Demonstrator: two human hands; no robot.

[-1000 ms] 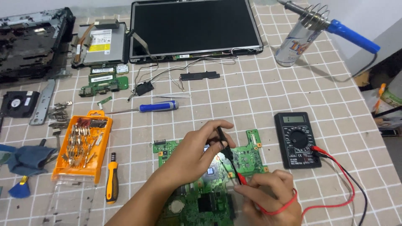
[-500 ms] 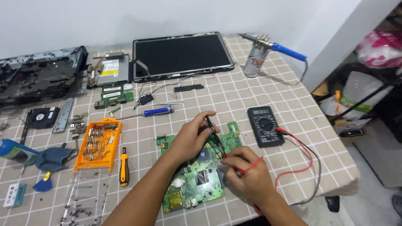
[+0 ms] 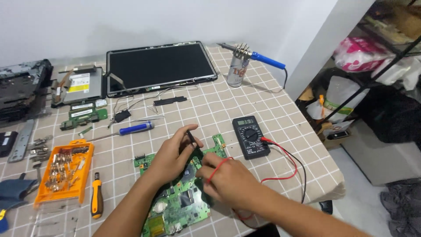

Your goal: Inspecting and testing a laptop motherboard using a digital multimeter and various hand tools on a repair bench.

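Motherboard [image 3: 182, 199], green, flat on tabletop [image 3: 280, 109], long axis running near-left to far-right, directly beneath both hands. Left hand [image 3: 169, 158] nearer its far edge, fingers pinched shut on black probe [image 3: 191, 137], tip angled down toward board. Right hand [image 3: 230, 182] curled closed over red lead [image 3: 285, 158]; probe tip hidden. Multimeter [image 3: 251, 136] just right of board

Multimeter [image 3: 251, 136] lies right of circuit board [image 3: 177, 202].
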